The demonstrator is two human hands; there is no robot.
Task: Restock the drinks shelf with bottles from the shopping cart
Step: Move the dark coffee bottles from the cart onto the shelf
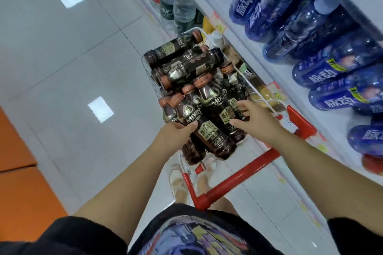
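A wire shopping cart (pixel 146 72) with a red handle (pixel 238 178) stands in front of me, piled with several dark brown coffee bottles with copper caps. My left hand (pixel 174 134) grips one dark bottle (pixel 199 118) near its middle. My right hand (pixel 246 118) curls round the neighbouring dark bottle (pixel 217 105), thumb on the label, fingers on its right side. The drinks shelf (pixel 275 64) runs along the right, lined with blue bottles (pixel 323 72) lying with their labels toward me.
Clear water bottles (pixel 172 4) stand on the floor-level shelf beyond the cart. Price tags (pixel 275 91) hang on a lower shelf edge beside the cart. Orange boxes (pixel 18 172) sit at the left. White tiled floor stretches to the left of the cart.
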